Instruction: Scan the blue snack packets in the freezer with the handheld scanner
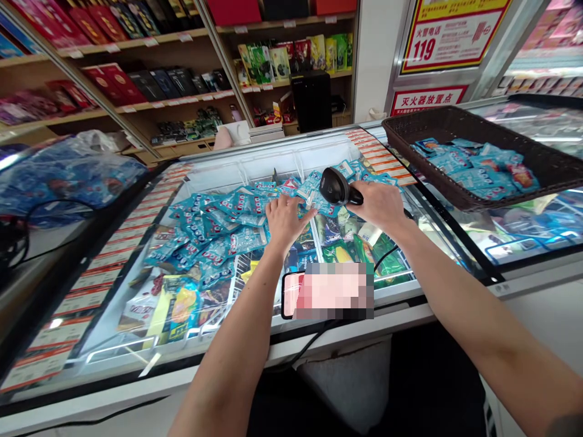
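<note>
Gripping a black handheld scanner (336, 187) by its handle in the right hand (378, 205), with its head over blue packets (214, 224) on a glass-topped freezer (405, 320). Resting the left hand (288, 218) on the same packets, just left of the scanner head, with fingers slightly bent and thumb spread away from them; cannot tell any grip on a packet beneath. Holding the 2 hands apart, with the scanner head between. Note the packets overlapping in a loose heap, spread from the left part of the glass toward its far right corner. Note also a black cable (385, 256) below the right hand, and a phone (294, 294) at the middle of the near edge, with most of its screen pixelated. See, beneath the glass, a yellow-and-blue pack (182, 303) toward the near left corner and green bags (387, 261) toward the near right. Observe orange-and-white price labels (109, 261) along the left edge. Compare, beyond the right edge, a brown woven basket (423, 173) with more blue packets (483, 167) inside, and, beyond the left edge, a clear plastic bag (73, 176) with blue contents. Note, past the far edge, stocked wooden shelves (182, 100), a black upright unit (312, 100) and a sign (453, 36) printed 119.
</note>
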Motion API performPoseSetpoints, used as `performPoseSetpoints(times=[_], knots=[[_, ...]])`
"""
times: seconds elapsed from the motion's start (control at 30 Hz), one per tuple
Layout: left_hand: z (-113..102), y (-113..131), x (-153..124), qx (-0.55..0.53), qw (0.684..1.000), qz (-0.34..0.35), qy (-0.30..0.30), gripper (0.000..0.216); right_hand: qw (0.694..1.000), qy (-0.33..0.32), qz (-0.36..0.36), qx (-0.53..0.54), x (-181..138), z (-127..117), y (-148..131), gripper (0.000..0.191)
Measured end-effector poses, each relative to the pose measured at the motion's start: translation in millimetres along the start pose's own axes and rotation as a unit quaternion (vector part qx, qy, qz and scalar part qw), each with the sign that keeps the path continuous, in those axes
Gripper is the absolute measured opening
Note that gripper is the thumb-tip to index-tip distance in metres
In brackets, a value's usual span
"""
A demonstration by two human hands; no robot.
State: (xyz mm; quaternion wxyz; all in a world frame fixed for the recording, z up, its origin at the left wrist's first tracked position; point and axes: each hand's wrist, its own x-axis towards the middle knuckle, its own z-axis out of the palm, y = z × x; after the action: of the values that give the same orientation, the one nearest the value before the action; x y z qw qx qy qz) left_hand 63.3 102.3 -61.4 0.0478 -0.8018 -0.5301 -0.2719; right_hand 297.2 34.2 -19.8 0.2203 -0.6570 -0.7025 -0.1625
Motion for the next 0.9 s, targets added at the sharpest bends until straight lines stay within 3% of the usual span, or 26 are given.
performPoseSetpoints(times=[0.27, 0.47, 0.63, 0.9], knots=[[1, -11, 5, -0.117, 0.992, -0.05, -0.012, 0.028, 1.0, -0.006, 0.006, -0.016, -1, 1, 0, 0.038], [6, -19, 5, -0.306, 0.942, -0.124, 0.053, 0.027, 1.0, 0.012, -0.005, -0.015, -2, 1, -3, 0.036], [9, -22, 3, -0.352, 0.926, -0.101, 0.088, 0.037, 1.0, 0.002, -0.025, -0.002, -3, 0, -5, 0.038], [-2, -16, 3, -0.365, 0.922, -0.084, 0.094, 0.039, 0.998, 0.005, -0.06, 0.012, -4, 1, -7, 0.036]])
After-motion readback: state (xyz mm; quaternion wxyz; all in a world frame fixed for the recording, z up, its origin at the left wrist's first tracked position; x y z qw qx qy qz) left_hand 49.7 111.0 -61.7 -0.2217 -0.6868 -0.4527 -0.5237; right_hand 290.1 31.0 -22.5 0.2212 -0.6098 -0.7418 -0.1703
